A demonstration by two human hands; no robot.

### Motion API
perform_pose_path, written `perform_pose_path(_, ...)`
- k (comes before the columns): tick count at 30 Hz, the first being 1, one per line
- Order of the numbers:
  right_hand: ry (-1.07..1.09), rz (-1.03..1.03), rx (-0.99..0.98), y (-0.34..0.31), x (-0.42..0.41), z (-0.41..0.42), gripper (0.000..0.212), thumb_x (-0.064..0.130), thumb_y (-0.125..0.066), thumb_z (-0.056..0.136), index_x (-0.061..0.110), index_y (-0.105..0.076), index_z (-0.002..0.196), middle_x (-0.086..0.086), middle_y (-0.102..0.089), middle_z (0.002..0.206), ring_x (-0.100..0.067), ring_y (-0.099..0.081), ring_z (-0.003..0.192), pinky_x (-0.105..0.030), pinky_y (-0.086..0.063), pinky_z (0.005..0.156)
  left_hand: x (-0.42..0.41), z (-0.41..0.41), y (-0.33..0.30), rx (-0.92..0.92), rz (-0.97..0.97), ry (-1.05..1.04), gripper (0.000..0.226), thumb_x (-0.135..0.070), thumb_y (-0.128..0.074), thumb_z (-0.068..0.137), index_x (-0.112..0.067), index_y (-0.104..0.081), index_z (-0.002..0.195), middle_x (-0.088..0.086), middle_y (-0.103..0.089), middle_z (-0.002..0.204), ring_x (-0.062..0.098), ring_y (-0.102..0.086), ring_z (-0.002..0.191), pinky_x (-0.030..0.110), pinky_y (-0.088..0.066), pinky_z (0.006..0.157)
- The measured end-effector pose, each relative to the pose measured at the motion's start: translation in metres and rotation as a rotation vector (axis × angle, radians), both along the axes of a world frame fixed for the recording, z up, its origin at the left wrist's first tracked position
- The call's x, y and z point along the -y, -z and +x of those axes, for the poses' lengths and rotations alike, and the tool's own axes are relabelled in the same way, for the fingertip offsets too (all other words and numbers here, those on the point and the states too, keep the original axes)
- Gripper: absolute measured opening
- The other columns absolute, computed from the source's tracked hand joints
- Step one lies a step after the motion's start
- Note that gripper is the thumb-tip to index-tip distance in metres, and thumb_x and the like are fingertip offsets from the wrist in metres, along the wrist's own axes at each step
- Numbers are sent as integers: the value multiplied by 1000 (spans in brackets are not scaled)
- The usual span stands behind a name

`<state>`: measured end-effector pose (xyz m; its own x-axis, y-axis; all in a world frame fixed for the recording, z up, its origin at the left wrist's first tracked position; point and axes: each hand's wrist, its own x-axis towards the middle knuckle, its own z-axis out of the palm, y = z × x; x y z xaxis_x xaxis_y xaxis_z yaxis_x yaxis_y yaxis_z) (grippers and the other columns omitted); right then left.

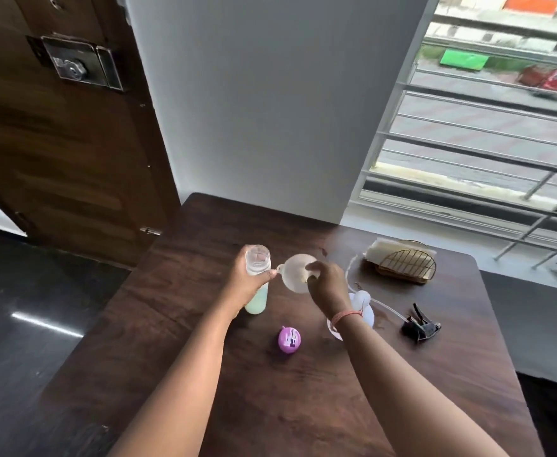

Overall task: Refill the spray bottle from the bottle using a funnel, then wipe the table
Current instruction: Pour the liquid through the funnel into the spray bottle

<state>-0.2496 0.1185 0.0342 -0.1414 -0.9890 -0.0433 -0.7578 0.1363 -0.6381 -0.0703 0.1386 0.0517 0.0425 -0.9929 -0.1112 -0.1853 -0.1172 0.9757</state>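
Observation:
My left hand [244,285] grips a clear bottle [257,258] that stands upright on the table with pale green liquid in its lower part and no cap on. Its purple cap [289,339] lies on the table nearer to me. My right hand [328,285] pinches the rim of a white funnel [295,270], held just right of the bottle. Under my right wrist stands a clear, whitish container [364,308], probably the spray bottle, partly hidden. A black spray head [420,326] with its thin tube lies to its right.
The dark wooden table [270,407] stands against a white wall. A wire napkin holder [405,263] with white napkins stands at the back right. A wooden door [56,143] is on the left, a barred window [484,133] on the right.

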Motion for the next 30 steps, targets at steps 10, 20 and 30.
perform_pose_path(10, 393, -97, 534, -84, -15, -98, 29, -5, -51, 76, 16, -68, 67, -4, -58, 63, -14, -46, 45, -18, -39, 41, 25, -62, 13, 10, -22, 179, 38, -14, -76, 69, -31, -56, 96, -6, -63, 91, 14, -60, 84, 38, -51, 84)
perform_pose_path(20, 422, -120, 594, -67, -45, -112, 29, -7, -54, 74, 14, -67, 60, -5, -53, 59, -16, -41, 48, -19, -33, 38, 37, -79, 34, 20, -13, 116, 44, -40, -69, 52, -45, -52, 92, -2, -66, 93, 28, -65, 91, 53, -54, 86)
perform_pose_path(30, 385, -136, 327, -38, -43, -102, 28, 2, -49, 76, 19, -69, 66, 0, -60, 64, -13, -44, 55, -26, -36, 55, 35, -80, 37, 22, -39, 111, 46, -39, -68, 52, -40, -52, 95, -1, -66, 94, 30, -64, 91, 53, -53, 85)
